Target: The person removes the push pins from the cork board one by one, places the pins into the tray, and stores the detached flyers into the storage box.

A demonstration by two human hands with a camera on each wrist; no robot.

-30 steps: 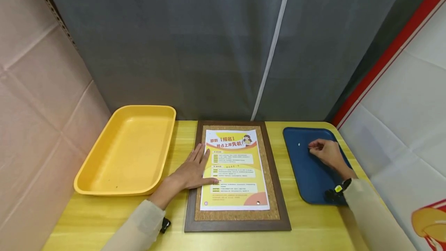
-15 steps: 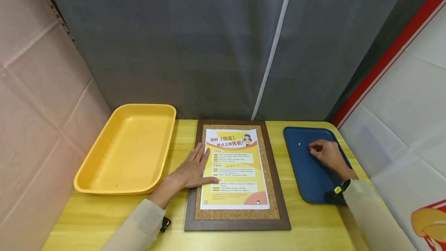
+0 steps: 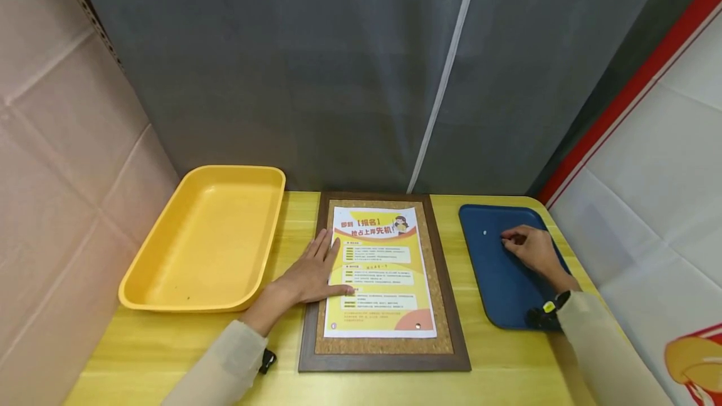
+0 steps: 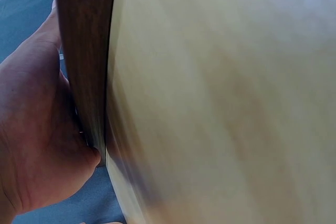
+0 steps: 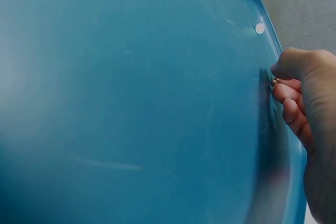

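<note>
Pale beige long sleeves, black wrist straps — one yellow-tagged

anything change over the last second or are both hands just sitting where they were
Nothing visibly changed. The left hand stays flat on the left edge of the flyer in the cork board frame. The right hand stays in the blue tray, fingers curled and pinching something small, with the white pin lying apart from it. The yellow tray has not moved.

Bare yellow table open along front edge, yellow tray walling left, curtain close behind
</note>
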